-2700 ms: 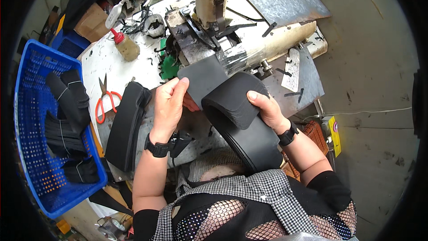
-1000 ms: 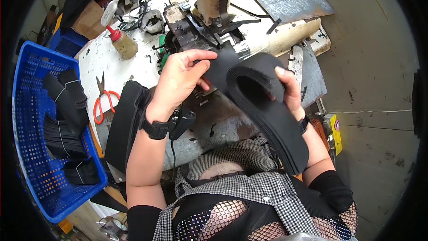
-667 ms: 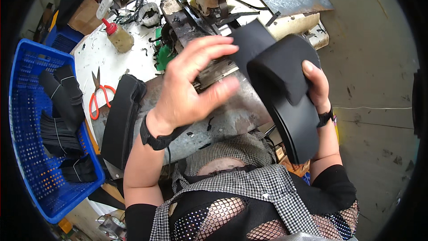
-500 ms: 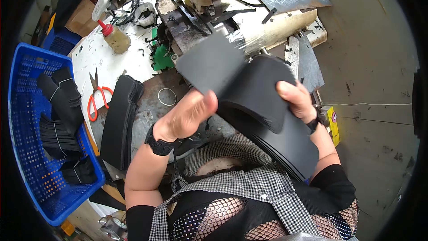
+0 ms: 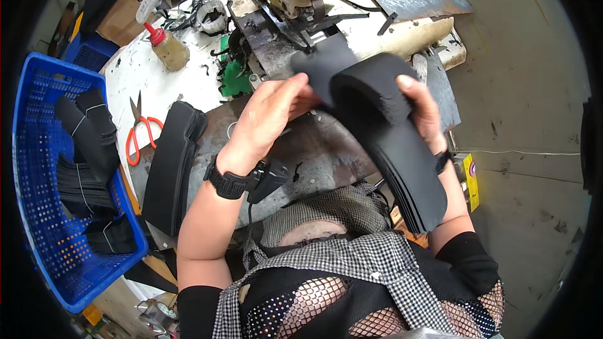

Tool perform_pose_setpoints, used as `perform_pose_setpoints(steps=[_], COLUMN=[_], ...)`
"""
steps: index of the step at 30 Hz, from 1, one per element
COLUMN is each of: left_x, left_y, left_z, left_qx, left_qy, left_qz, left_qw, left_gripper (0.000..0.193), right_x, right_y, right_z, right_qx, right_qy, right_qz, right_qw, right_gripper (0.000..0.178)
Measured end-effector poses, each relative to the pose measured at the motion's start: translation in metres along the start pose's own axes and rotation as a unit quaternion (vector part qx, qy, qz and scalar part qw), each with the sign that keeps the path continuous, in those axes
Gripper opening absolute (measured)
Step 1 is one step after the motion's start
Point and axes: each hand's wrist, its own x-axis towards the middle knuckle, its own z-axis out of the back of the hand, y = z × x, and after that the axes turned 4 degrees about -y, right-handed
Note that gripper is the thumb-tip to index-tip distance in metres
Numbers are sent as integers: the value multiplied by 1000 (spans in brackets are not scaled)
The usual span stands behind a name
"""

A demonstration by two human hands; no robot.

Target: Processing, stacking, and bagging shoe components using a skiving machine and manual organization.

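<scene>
My right hand point(image 5: 423, 110) is wrapped round a thick stack of black sheets point(image 5: 405, 166), its thumb on top. The upper part of the stack curls over into a loop, and the lower end hangs down toward my right forearm. My left hand point(image 5: 276, 110) has its fingers closed at the edge of a black flap point(image 5: 326, 63) that reaches from the stack toward the machine point(image 5: 276, 37). The fingertips are partly hidden behind the hand, and the flap is blurred.
To the left lie a pile of black strips point(image 5: 173, 169), red-handled scissors point(image 5: 143, 130) and a red-capped bottle point(image 5: 169, 51). A blue basket point(image 5: 38, 213) holds tied black bundles. A pale ring point(image 5: 232, 130) lies beside my left wrist.
The stack has moved up and away from my body, its loop now curling more tightly. My left hand has shifted up and closed its fingers near the flap; before, it was more spread.
</scene>
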Motion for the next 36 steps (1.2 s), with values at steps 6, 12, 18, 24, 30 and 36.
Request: perform_pose_setpoints(steps=[6, 12, 18, 24, 30, 36], left_x=[-23, -32, -4, 3, -20, -28], left_y=[-29, 35, 67, 10, -25, 36], left_z=[-6, 17, 32, 13, -2, 20], left_qx=[342, 89, 101, -4, 316, 140], left_qy=[87, 70, -119, 24, 121, 42], left_qz=[-480, -134, -184, -28, -479, -170], left_qw=[803, 985, 970, 999, 810, 975], left_gripper=[58, 48, 30, 27, 63, 46], right_x=[-40, -35, -11, -4, -48, -33], right_y=[32, -3, -32, 6, 34, 5], right_z=[4, -22, -17, -16, -17, -21], right_qx=[-173, -123, 19, -59, -211, -175], right_qy=[64, 115, 103, -37, 32, 125], right_qz=[42, -88, -126, -41, 39, -82], right_qw=[982, 982, 987, 997, 976, 973], right_gripper=[55, 49, 40, 36, 56, 47])
